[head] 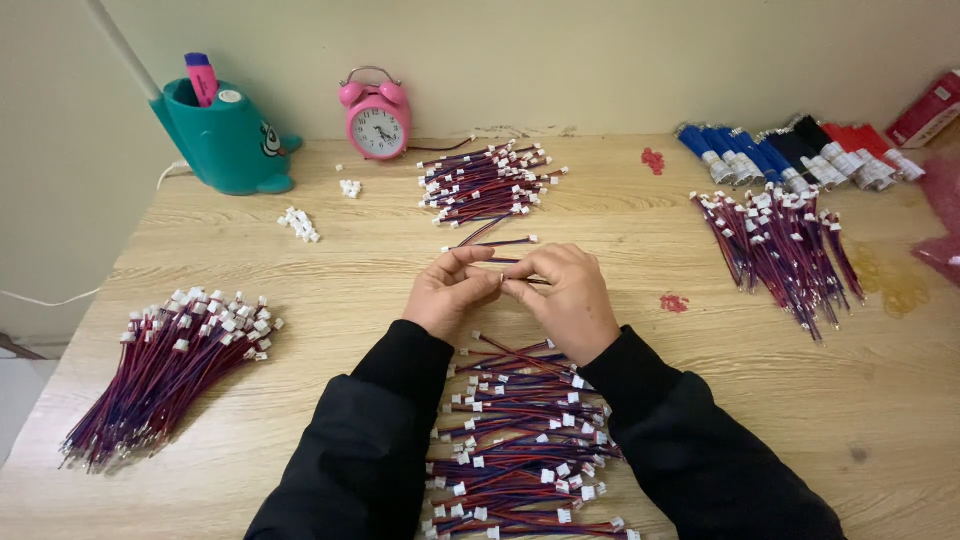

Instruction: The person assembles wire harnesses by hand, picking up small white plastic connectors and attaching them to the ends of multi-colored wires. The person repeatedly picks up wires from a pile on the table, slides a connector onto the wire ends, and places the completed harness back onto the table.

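My left hand point(448, 293) and my right hand point(566, 296) meet at the middle of the wooden table point(700, 400). Together they pinch a short red-and-blue wire lead point(502, 279) between their fingertips. Just beyond the fingers lie two loose leads point(497, 241) with white plugs. A spread-out pile of the same leads point(520, 440) lies between my black sleeves, near the front edge.
Other lead bundles lie at the left point(165, 370), at the back centre point(485, 182) and at the right point(785, 245). A pink alarm clock point(377, 115), a teal pen holder point(225, 140), loose white plugs point(299, 224) and taped blue, black and red wire bundles point(800, 150) line the back.
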